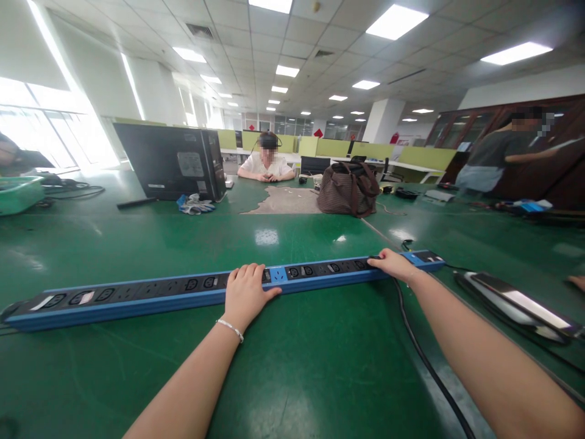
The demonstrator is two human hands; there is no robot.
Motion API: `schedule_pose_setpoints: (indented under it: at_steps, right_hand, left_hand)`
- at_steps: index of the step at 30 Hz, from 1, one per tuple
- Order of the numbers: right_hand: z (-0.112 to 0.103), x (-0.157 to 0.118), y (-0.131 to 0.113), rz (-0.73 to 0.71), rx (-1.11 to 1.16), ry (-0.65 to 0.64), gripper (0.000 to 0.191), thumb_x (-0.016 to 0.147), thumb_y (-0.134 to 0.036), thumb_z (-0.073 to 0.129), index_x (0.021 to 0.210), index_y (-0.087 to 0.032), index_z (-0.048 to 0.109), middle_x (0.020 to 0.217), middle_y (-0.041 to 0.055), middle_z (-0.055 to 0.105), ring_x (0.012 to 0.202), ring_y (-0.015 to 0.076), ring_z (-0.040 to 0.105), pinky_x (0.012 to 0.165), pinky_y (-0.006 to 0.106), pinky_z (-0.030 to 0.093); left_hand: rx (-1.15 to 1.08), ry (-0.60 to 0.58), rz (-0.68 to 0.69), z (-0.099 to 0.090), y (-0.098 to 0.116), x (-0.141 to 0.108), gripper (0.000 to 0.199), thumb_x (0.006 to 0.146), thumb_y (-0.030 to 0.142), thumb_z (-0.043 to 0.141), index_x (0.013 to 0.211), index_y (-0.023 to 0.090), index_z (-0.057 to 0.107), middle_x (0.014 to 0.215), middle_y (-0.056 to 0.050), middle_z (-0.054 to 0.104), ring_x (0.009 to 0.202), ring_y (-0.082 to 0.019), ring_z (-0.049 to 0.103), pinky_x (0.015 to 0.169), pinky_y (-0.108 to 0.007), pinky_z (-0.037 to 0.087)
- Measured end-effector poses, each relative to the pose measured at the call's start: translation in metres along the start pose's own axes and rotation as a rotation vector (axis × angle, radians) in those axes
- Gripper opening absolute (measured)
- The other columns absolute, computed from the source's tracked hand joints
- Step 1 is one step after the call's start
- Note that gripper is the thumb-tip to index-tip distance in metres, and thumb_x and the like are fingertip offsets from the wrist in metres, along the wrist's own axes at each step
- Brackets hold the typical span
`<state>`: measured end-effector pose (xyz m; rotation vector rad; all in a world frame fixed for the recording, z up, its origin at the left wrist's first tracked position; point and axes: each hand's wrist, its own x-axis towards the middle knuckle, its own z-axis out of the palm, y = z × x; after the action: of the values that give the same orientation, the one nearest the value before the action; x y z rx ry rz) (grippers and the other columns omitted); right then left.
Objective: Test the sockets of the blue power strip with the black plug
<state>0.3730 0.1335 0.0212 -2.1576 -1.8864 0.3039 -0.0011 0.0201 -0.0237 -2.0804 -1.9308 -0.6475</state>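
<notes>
A long blue and black power strip (183, 297) lies across the green table, with rows of sockets along its top. Around its middle, next to a blue socket, my left hand (245, 291) is wrapped over the strip, thumb along the near side. My right hand (393, 266) pinches a black plug (375, 259) at a socket towards the right end. From under that hand a thick black cable (418, 347) runs down to the lower right. My fingers hide part of the plug, so how deep it sits cannot be seen.
Across the green table (315, 341) stand a black computer case (171, 161), gloves (195, 204) and a brown bag (350, 189). A green basket (21, 195) is at far left. A black and silver device (521, 305) lies right. One person sits opposite; another stands at right.
</notes>
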Motion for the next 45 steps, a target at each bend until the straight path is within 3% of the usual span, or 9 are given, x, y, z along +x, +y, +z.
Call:
schedule_pose_setpoints:
  at_steps: [4,9,14,16,24,30,36,40,45]
  right_hand:
    - [-0.005,-0.003,-0.001,-0.048,-0.001,-0.082,0.036,0.072,-0.049,0.048,0.051,-0.021,0.041,0.049,-0.0013,0.050,0.052,0.0130,0.048,0.050,0.025,0.031]
    - [-0.011,0.003,0.003,-0.128,0.036,-0.119,0.035,0.069,-0.047,0.052,0.048,-0.020,0.047,0.047,-0.0008,0.051,0.048,0.0119,0.047,0.048,0.024,0.033]
    - [-0.032,0.012,0.003,-0.075,0.626,0.023,0.032,0.070,-0.049,0.053,0.064,-0.018,0.053,0.051,-0.0017,0.047,0.048,0.0108,0.046,0.049,0.024,0.042]
    - [-0.039,0.013,0.003,-0.041,0.699,0.028,0.029,0.066,-0.047,0.059,0.067,-0.018,0.053,0.050,-0.0027,0.045,0.047,0.0102,0.044,0.048,0.025,0.044]
    - [-0.035,0.009,0.018,-0.008,0.631,0.025,0.027,0.064,-0.044,0.063,0.066,-0.018,0.055,0.059,-0.0006,0.055,0.055,0.0124,0.053,0.055,0.026,0.048]
    - [-0.034,0.004,0.034,0.096,0.285,0.084,0.031,0.067,-0.047,0.059,0.061,-0.020,0.047,0.052,0.0008,0.056,0.047,0.0157,0.054,0.047,0.027,0.041]
    - [-0.049,-0.005,0.051,0.319,0.269,0.175,0.030,0.075,-0.043,0.053,0.091,-0.018,0.048,0.073,0.0092,0.064,0.047,0.0140,0.052,0.050,0.028,0.039]
    - [-0.057,0.000,0.058,0.333,0.051,0.142,0.034,0.079,-0.044,0.047,0.100,-0.018,0.052,0.078,0.0070,0.065,0.054,0.0154,0.054,0.057,0.029,0.039]
    - [-0.049,0.014,0.071,0.303,-0.089,0.089,0.038,0.081,-0.046,0.043,0.105,-0.017,0.053,0.084,0.0069,0.065,0.062,0.0166,0.055,0.061,0.028,0.038]
  left_hand:
    - [-0.006,-0.001,0.002,0.000,0.000,0.000,0.057,0.071,0.058,0.055,0.114,0.021,0.052,0.115,-0.010,0.057,0.110,-0.026,0.047,0.096,-0.041,0.029]
    - [-0.003,0.007,0.001,0.001,0.000,0.001,0.057,0.071,0.058,0.055,0.114,0.020,0.052,0.114,-0.010,0.058,0.109,-0.026,0.047,0.096,-0.041,0.030]
    - [-0.006,-0.012,-0.005,0.000,0.001,0.001,0.056,0.070,0.057,0.057,0.114,0.022,0.052,0.114,-0.010,0.058,0.109,-0.026,0.047,0.096,-0.041,0.029]
    - [-0.007,-0.013,-0.006,0.000,0.001,0.001,0.056,0.070,0.057,0.057,0.114,0.021,0.052,0.114,-0.010,0.058,0.110,-0.026,0.047,0.096,-0.041,0.030]
    - [-0.007,0.002,-0.001,0.002,0.000,0.000,0.056,0.071,0.058,0.056,0.114,0.022,0.052,0.115,-0.009,0.058,0.110,-0.026,0.047,0.097,-0.040,0.029]
    - [-0.005,0.015,0.009,0.002,-0.001,0.000,0.057,0.071,0.058,0.055,0.114,0.021,0.052,0.114,-0.010,0.058,0.109,-0.026,0.047,0.095,-0.040,0.031]
    - [-0.005,0.021,0.010,0.003,-0.001,0.000,0.057,0.070,0.057,0.056,0.113,0.021,0.052,0.113,-0.010,0.058,0.109,-0.027,0.048,0.096,-0.041,0.030]
    - [0.010,0.017,0.011,0.003,-0.001,0.000,0.058,0.071,0.059,0.055,0.113,0.019,0.052,0.113,-0.010,0.058,0.109,-0.026,0.047,0.095,-0.040,0.031]
    - [0.020,0.003,0.006,0.002,-0.001,0.001,0.058,0.071,0.060,0.054,0.113,0.019,0.052,0.113,-0.009,0.058,0.108,-0.026,0.047,0.094,-0.040,0.031]
